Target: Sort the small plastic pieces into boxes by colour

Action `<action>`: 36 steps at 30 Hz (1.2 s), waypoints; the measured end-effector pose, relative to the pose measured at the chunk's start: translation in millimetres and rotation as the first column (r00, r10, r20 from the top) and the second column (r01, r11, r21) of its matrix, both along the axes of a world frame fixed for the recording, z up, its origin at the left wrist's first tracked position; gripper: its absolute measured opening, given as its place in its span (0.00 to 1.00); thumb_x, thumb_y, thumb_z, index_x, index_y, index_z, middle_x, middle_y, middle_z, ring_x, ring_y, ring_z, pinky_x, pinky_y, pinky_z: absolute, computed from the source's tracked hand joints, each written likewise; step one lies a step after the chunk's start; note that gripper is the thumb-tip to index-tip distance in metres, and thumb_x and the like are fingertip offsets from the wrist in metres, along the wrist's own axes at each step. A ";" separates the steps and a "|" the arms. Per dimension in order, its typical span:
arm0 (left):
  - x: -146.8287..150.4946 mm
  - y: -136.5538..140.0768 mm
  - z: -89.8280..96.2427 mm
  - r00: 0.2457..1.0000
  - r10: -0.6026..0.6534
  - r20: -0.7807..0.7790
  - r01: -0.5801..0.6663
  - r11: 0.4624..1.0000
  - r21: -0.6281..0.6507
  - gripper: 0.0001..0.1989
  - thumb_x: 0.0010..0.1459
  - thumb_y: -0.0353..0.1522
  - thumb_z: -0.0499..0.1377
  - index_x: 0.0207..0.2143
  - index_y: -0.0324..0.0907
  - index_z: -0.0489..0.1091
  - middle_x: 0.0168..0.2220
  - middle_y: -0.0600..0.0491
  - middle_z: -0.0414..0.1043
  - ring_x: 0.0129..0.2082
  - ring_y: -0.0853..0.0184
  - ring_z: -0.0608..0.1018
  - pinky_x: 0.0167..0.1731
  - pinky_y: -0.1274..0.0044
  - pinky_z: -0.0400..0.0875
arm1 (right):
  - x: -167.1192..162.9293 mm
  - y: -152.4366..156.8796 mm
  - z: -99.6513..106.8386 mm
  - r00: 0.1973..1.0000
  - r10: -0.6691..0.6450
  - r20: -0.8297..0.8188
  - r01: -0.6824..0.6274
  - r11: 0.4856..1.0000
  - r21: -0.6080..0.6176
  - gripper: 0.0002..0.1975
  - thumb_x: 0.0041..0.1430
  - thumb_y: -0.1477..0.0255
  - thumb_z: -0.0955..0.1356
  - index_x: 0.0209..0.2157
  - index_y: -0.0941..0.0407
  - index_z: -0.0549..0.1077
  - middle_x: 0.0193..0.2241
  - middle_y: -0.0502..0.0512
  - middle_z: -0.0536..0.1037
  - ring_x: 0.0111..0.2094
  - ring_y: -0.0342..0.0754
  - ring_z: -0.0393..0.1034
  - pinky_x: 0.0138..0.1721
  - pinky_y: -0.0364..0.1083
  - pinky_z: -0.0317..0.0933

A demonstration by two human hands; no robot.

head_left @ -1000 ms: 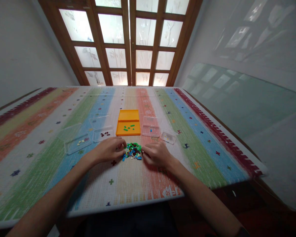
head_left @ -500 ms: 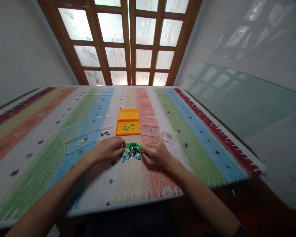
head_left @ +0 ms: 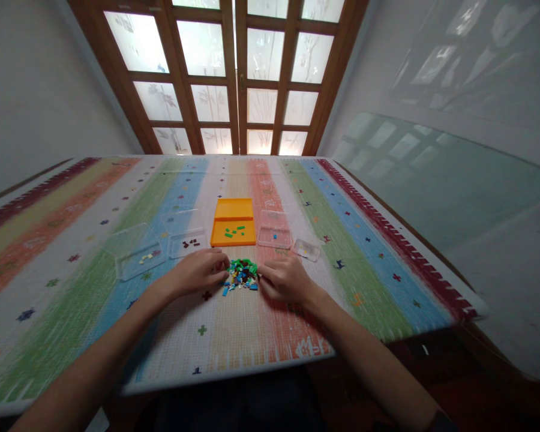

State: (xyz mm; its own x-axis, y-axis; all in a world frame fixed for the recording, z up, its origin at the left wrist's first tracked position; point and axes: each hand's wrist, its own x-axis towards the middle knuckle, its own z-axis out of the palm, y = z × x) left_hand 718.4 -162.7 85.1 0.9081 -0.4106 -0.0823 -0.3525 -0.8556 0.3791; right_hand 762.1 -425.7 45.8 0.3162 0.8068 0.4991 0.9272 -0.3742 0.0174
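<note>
A heap of small toy building bricks, green, blue, dark brown, white and yellow, lies on the striped tablecloth between my two hands. My left hand rests at the heap's left edge, its fingers bent and the thumb a little apart from them; no brick shows in its grasp. At the right edge, my right hand has thumb and fingers pinched together against the bricks. Whatever sits between those fingertips is too small and dark to name.
Behind the heap stands an open orange case with several green bricks. Clear boxes flank it: one with brown bricks, one with pale bricks, one with a blue brick, and a small one with a few yellowish bits.
Both hands stay at the heap in nearly the same pose. The view has shifted very slightly; nothing else visibly differs.
</note>
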 end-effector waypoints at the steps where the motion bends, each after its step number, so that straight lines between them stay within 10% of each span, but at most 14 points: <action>1: 0.0 1.2 0.4 1.000 -0.001 0.000 0.001 1.000 -0.002 0.08 0.63 0.34 0.58 0.37 0.41 0.76 0.32 0.52 0.76 0.32 0.65 0.75 0.35 0.75 0.65 | -0.1 0.0 0.1 1.000 0.000 -0.003 0.000 1.000 0.000 0.10 0.62 0.75 0.63 0.27 0.56 0.72 0.20 0.49 0.69 0.20 0.42 0.55 0.25 0.48 0.40; 36: -4.4 6.5 1.2 0.997 -0.021 0.068 0.020 1.000 0.022 0.08 0.62 0.34 0.60 0.40 0.43 0.78 0.35 0.51 0.75 0.35 0.64 0.76 0.37 0.75 0.66 | 0.1 0.1 -0.3 1.000 0.006 -0.014 -0.006 1.000 -0.002 0.10 0.62 0.75 0.63 0.27 0.56 0.71 0.20 0.49 0.69 0.20 0.42 0.55 0.25 0.47 0.41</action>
State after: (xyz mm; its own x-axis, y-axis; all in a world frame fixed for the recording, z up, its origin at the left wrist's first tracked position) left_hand 713.9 -156.2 86.4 0.9033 -0.4281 -0.0291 -0.3947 -0.8555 0.3352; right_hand 762.2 -425.6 45.4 0.3185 0.8096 0.4931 0.9295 -0.3689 0.0052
